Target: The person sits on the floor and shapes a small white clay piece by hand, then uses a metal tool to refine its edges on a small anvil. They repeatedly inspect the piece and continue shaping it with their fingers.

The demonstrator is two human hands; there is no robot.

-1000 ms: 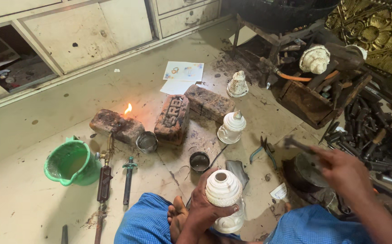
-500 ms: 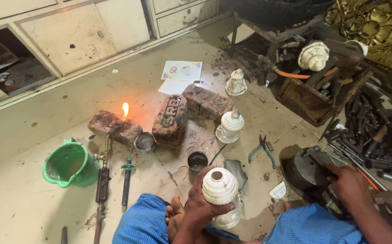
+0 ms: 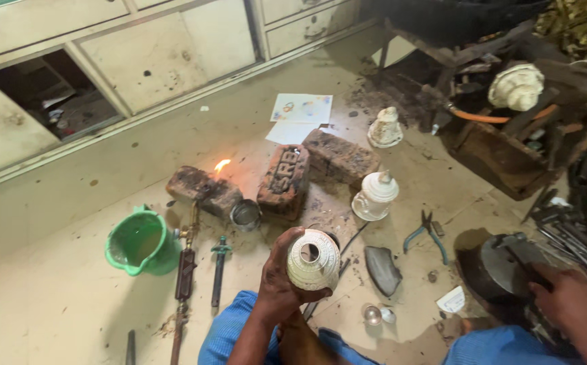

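Note:
My left hand [image 3: 274, 287] is shut around a white, patterned round metal vessel [image 3: 313, 260], tipped so that its open mouth faces me, above my blue-clad knees. At the lower right, my right hand [image 3: 574, 307] rests by a dark round metal block [image 3: 493, 274]. Its fingers curl round the end of a dark metal tool [image 3: 520, 260] lying across the block.
Three bricks [image 3: 285, 179] lie ahead, with a small flame [image 3: 221, 164] on the left one. Nearby are a green bucket [image 3: 138, 240], a torch [image 3: 185, 270], blue-handled pliers [image 3: 425, 233], two more white vessels [image 3: 374, 196], papers [image 3: 300, 108] and a wooden crate of tools [image 3: 503, 152].
My left hand has tipped the white vessel so its mouth faces up towards me. My right hand has dropped from mid-air to the dark block at the lower right.

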